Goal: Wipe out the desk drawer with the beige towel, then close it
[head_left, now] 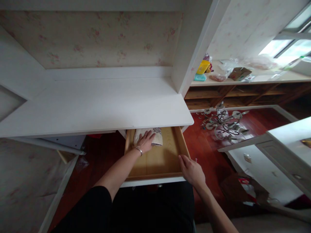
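Cloth [158,138] in drawer [167,160], left fingers [148,137] spread atop, right fingers [186,159] clamped on drawer's side

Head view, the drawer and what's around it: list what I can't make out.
All in the head view:
Cloth: part of it is covered by the left hand.
Drawer: its back end is hidden under the tabletop.
Right hand: some fingers are hidden by the hand itself, so its grip is unclear.
Cardboard box: any print is too small to read.
White cabinet: cut off by the right edge.
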Demonstrator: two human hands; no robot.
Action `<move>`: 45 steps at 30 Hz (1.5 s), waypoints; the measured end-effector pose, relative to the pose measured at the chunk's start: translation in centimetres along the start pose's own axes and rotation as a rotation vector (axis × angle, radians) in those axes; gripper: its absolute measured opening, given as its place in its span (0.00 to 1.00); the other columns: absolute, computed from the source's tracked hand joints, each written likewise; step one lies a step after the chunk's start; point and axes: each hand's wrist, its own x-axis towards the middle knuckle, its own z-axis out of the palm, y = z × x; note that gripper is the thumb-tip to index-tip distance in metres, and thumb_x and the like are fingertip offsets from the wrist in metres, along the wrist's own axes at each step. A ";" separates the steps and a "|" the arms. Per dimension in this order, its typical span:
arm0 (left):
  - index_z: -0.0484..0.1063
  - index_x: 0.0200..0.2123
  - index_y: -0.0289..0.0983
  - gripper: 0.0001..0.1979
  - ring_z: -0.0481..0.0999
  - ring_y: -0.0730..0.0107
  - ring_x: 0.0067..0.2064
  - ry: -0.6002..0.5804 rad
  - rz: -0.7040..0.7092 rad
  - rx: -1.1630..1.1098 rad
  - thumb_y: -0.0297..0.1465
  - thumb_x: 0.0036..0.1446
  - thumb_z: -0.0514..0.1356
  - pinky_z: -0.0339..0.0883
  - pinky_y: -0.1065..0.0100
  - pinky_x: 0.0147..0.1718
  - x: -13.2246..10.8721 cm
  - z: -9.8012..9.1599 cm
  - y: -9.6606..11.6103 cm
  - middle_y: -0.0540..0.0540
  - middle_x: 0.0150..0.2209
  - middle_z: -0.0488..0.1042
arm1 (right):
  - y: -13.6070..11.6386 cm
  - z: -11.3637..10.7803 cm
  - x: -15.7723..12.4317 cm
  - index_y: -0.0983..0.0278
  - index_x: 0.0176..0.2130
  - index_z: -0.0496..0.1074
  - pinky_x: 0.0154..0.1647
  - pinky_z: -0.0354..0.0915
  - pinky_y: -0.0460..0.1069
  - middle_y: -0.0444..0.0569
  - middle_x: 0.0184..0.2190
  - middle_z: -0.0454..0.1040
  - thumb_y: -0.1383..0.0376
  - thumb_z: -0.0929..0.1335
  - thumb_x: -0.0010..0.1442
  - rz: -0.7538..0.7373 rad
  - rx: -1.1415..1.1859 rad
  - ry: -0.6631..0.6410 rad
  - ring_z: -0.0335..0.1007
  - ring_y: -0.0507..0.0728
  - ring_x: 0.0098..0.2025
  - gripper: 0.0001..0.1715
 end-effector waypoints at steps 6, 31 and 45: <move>0.58 0.60 0.42 0.27 0.62 0.52 0.58 0.046 -0.085 0.028 0.26 0.57 0.53 0.54 0.46 0.55 4.1 -1.7 2.4 0.38 0.59 0.63 | 1.7 0.5 -0.7 0.63 0.34 0.71 0.29 0.58 0.47 0.50 0.23 0.73 0.49 0.49 0.68 0.090 0.231 0.186 0.70 0.56 0.26 0.33; 0.71 0.45 0.44 0.14 0.73 0.60 0.48 -0.056 0.135 -0.103 0.39 0.58 0.54 0.59 0.60 0.52 9.2 -0.7 8.9 0.46 0.44 0.76 | 2.5 0.7 -0.4 0.62 0.27 0.69 0.27 0.55 0.47 0.44 0.17 0.66 0.46 0.52 0.66 0.283 0.460 0.329 0.65 0.54 0.22 0.33; 0.77 0.41 0.37 0.29 0.76 0.53 0.42 -0.518 0.118 -0.262 0.55 0.53 0.51 0.69 0.63 0.36 3.2 -0.2 13.4 0.36 0.42 0.77 | 2.1 0.4 0.1 0.63 0.27 0.69 0.28 0.57 0.47 0.45 0.17 0.67 0.46 0.51 0.66 0.292 0.417 0.315 0.64 0.54 0.22 0.34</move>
